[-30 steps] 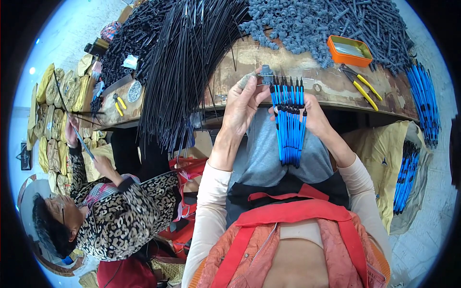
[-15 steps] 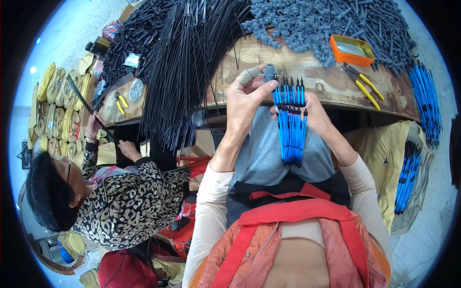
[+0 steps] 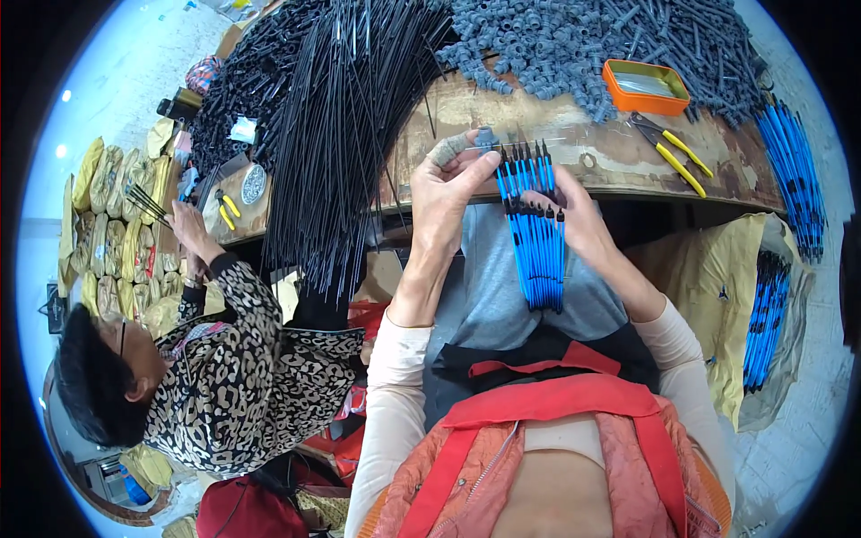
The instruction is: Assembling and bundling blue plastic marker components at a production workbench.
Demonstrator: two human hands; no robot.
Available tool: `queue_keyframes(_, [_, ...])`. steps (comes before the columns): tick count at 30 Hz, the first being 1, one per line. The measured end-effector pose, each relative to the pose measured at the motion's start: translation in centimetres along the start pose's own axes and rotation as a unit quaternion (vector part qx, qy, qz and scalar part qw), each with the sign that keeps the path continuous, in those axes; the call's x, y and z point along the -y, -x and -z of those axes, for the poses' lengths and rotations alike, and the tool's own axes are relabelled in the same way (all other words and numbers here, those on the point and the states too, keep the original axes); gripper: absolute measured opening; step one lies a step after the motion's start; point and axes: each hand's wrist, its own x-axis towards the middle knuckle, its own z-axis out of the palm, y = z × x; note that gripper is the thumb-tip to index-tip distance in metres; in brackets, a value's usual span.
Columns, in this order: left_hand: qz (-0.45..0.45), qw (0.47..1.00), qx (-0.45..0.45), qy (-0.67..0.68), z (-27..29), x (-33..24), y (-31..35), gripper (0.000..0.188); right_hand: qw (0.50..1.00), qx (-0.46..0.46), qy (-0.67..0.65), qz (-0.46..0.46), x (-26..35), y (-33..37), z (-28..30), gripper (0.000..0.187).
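My left hand (image 3: pixel 441 184), its index finger wrapped in tan tape, is closed around a ribbed grey plastic fitting (image 3: pixel 485 136) and one end of a thin wire. Blue tubes (image 3: pixel 538 267) with black tips hang from this wire in a row, over my lap. At the bundle's right side is my right hand (image 3: pixel 578 215), its fingers curled at the tubes between the upper and lower rows of black tips. Part of that hand's grip is hidden by the tubes.
Beyond my hands, the wooden table (image 3: pixel 502 103) bears long black rods (image 3: pixel 336 152), piled grey fittings (image 3: pixel 574 54), an orange tin (image 3: pixel 646 88) and yellow-handled pliers (image 3: pixel 677 157). More blue tubes (image 3: pixel 764 314) lie in a sack to the right. A co-worker (image 3: pixel 242 377) sits at left.
My right hand has shifted slightly, its fingers now showing between the rows of tips. My left hand still grips the fitting. The co-worker's hands have come together around thin black rods.
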Motion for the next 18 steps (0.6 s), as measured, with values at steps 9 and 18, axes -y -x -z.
queue_keyframes(9, [-0.022, 0.999, 0.026, -0.010, -0.2, -0.2, 0.8, 0.038, 0.981, -0.073, 0.169, 0.065, -0.7, 2.0, -0.5, 0.045])
queue_keyframes(18, [-0.052, 0.996, 0.048, -0.048, -0.6, -0.2, 1.2, 0.039, 0.967, -0.095, 0.202, 0.126, -0.3, 2.4, -1.1, 0.057])
